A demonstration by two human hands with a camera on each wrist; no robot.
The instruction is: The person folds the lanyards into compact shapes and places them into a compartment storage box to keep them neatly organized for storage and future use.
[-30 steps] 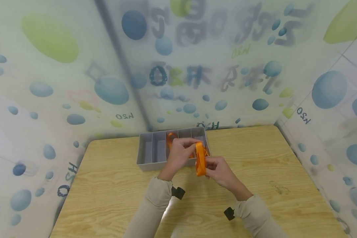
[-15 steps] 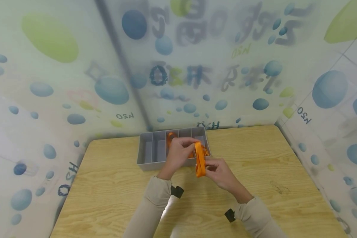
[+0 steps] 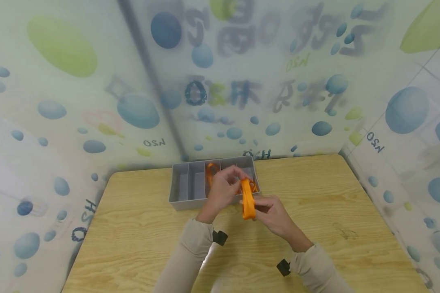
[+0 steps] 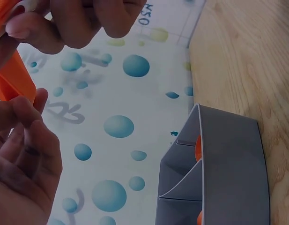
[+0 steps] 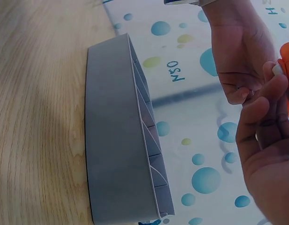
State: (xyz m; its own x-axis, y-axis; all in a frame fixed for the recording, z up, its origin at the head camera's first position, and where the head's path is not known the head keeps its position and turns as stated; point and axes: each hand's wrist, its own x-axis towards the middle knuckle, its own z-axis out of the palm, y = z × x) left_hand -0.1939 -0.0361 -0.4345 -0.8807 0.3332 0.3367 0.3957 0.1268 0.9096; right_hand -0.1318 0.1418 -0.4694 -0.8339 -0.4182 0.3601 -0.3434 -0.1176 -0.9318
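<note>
An orange ribbon (image 3: 248,201), gathered into a long flat loop, hangs in front of the grey divided box (image 3: 190,205). My left hand (image 3: 223,189) pinches its upper end, over the front of the box. At the lower end my right hand (image 3: 273,211) grips the ribbon from the right between thumb and fingers. In the right wrist view a small white bit (image 5: 277,70) shows beside the orange, too small to name. More orange ribbon (image 3: 210,173) lies in the box's middle compartment, and another orange piece (image 3: 254,187) shows at its right end, partly behind the hands.
The box stands at the back of a wooden table (image 3: 132,228), close to a wall covering (image 3: 220,122) printed with blue and green spots. Similar panels rise at the left and right. Small black cameras (image 3: 220,237) sit at both wrists.
My left hand has shifted slightly, its fingers more bent at the loop's top. The ribbon has dropped a little and moved slightly right. My right hand has barely moved.
</note>
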